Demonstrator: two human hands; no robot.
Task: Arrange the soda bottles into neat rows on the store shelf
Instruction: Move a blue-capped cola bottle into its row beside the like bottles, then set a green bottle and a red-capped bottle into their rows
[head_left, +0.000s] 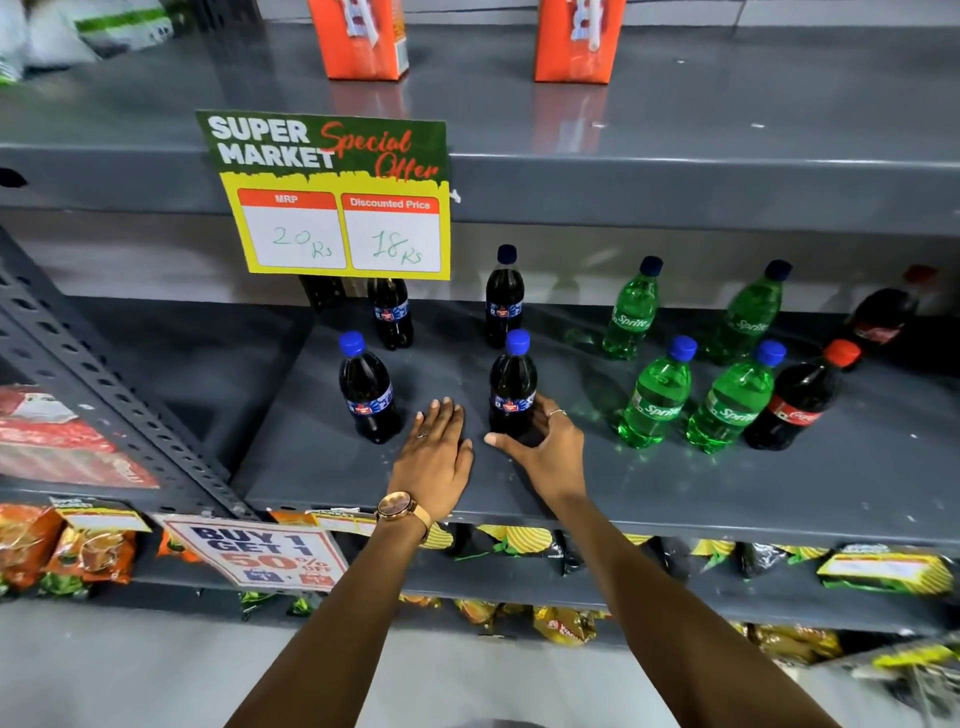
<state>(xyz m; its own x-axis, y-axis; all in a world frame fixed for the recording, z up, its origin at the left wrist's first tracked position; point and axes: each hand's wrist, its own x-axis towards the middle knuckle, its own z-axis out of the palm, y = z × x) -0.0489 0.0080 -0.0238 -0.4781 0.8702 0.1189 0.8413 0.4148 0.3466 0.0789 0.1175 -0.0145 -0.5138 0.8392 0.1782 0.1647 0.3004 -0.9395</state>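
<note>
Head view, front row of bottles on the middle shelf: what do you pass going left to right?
Dark cola bottle with blue cap → left hand flat on the shelf → dark cola bottle held at its base by the right hand → Sprite bottle → second Sprite bottle → red-capped Coca-Cola bottle.

Both forearms are bare, with no sleeves in view. The left wrist carries a wristwatch with a round rose-gold case, a matching dial and a slim tan band. A thin ring sits on a finger of the left hand. The right hand wears a thin silver ring on one finger.
</note>
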